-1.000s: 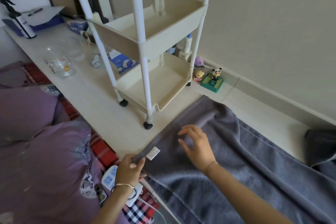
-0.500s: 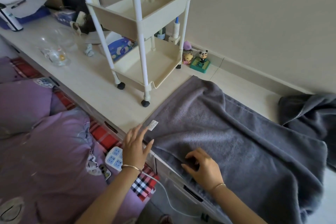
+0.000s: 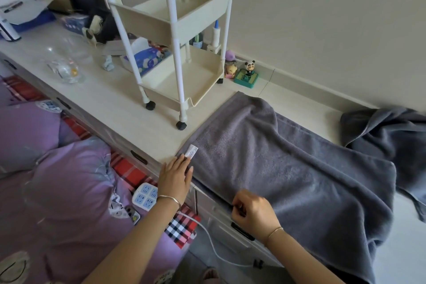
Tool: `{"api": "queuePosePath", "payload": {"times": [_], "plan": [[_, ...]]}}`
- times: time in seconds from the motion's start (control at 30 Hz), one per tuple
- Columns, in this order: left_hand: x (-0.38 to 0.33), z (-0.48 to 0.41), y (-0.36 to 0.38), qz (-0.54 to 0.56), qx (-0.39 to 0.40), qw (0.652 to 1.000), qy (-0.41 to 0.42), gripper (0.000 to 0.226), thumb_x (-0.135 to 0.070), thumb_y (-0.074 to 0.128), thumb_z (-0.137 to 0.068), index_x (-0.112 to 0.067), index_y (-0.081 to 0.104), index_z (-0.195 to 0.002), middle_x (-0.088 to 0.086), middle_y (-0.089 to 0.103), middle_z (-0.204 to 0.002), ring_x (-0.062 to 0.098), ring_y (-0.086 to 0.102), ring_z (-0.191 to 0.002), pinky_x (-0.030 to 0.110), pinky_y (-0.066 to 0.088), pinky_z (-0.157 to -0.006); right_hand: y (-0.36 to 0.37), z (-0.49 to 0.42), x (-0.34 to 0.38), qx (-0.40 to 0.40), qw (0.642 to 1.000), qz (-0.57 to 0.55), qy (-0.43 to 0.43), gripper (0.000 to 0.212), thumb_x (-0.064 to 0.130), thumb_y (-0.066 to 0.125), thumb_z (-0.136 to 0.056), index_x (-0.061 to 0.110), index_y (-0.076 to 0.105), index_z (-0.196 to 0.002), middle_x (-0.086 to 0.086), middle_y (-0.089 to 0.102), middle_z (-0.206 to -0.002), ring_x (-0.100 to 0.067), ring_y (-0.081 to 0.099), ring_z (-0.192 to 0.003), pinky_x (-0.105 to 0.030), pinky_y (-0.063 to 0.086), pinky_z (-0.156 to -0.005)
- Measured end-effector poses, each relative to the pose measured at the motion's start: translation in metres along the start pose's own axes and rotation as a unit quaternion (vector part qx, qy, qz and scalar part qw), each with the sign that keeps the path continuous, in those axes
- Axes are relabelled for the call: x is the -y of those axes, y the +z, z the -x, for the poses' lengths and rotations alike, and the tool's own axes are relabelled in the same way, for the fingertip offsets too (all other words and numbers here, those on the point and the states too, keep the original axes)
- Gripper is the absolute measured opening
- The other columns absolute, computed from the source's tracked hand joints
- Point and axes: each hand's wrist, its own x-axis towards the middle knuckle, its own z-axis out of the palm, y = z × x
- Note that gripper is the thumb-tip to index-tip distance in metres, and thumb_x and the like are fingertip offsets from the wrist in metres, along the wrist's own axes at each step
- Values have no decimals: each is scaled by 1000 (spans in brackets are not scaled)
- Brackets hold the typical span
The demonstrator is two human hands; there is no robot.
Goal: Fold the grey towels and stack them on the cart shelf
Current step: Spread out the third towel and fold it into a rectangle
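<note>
Item: right hand, grip clenched, fingers curled and pinching the near hem of the spread grey towel where it drops over the front of the table. Left hand, grip released, fingers straight and pressing flat on the towel's near-left corner, just beside the white label. Location of task item: 1 towel lies open and wrinkled across the table, its right end hanging over the edge. A 2nd grey towel sits crumpled at the far right, and whether it touches or overlaps the 1st cannot be told. The cart stands on the table just beside the towel's far-left corner, with 2 shelves in view and no towel on either. Judged stage: 1st fold not yet made. Hazards, judged: the overhanging end may drag the cloth to the floor once the flat left hand lifts, since nothing else pins it. A pinch on 1 edge only may bring the hem over skewed, leaving corners unmatched. A pull may tow the crumpled towel along. Cloth sweeping near the caster may set the cart rolling. The white cable below the right wrist may snag.
</note>
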Motion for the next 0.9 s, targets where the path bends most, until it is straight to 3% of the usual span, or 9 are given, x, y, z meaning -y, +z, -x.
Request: {"api": "queuePosePath", "payload": {"times": [0.07, 0.17, 0.27, 0.37, 0.5, 0.6, 0.77, 0.9], "plan": [[-4, 0, -1, -15, 9, 1000, 0, 66, -51, 12, -92, -18, 46, -137, 5, 41, -146, 24, 33, -138, 45, 22, -114, 10, 6, -3, 26, 1000, 1, 7, 6, 28, 51, -70, 24, 56, -72, 10, 55, -65, -7, 50, -53, -20, 42, -43], [-12, -2, -1, -35, 16, 999, -10, 51, -42, 35, -97, -11, 45, -136, 11, 41, -146, 30, 32, -137, 48, 22, -113, 8, 7, -8, 65, 996, -33, 41, 23, 39, 49, -78, 24, 67, -76, 11, 62, -71, -7, 58, -61, -24, 50, -52], [-37, -6, 1, -38, -2, 999, -4, 52, -38, 46, -93, -2, 49, -131, 19, 48, -138, 37, 41, -131, 52, 31, -109, -13, 5, -18, 72, 990, -66, 99, 27, 45, 52, -85, 27, 72, -84, 12, 68, -78, -6, 61, -66, -24, 52, -62], [-71, -11, 7, -9, 11, 999, 52, 65, -47, 24, -91, -4, 48, -134, 19, 47, -139, 37, 42, -131, 53, 32, -107, -42, 2, -43, 1, 971, -99, 218, 9, 29, 62, -89, 27, 71, -88, 9, 70, -82, -8, 62, -69, -25, 52, -66], [-125, -15, 20, 1, 72, 989, 130, 75, -53, 2, -87, -14, 26, -147, 7, 21, -156, 26, 15, -144, 45, 9, -116, -85, 17, -78, -118, 938, -121, 304, 15, 14, 60, -90, 27, 67, -86, 6, 66, -83, -9, 59, -71, -14, 45, -64], [-167, -14, 35, 4, 102, 976, 194, 85, -56, -9, -79, -18, 21, -149, 3, 18, -157, 22, 12, -145, 42, 5, -117, -114, 42, -100, -175, 912, -106, 355, 14, 13, 59, -89, 25, 66, -89, 5, 63, -83, -10, 58, -69, -21, 45, -70], [-227, -10, 60, 11, 142, 953, 266, 86, -55, -12, -75, -25, 19, -149, -1, 16, -157, 21, 8, -145, 44, 2, -116, -142, 78, -135, -203, 894, -49, 395, 7, 12, 61, -89, 14, 67, -91, -5, 62, -93, -21, 60, -81, -36, 50, -86], [-241, -1, 82, -28, 170, 943, 286, 82, -56, -16, -74, -35, 10, -149, -5, 5, -159, 22, -2, -146, 50, -7, -114, -133, 104, -143, -138, 901, -28, 411, 11, 17, 62, -89, 12, 70, -95, -3, 61, -102, -22, 59, -97, -36, 46, -93]]}}
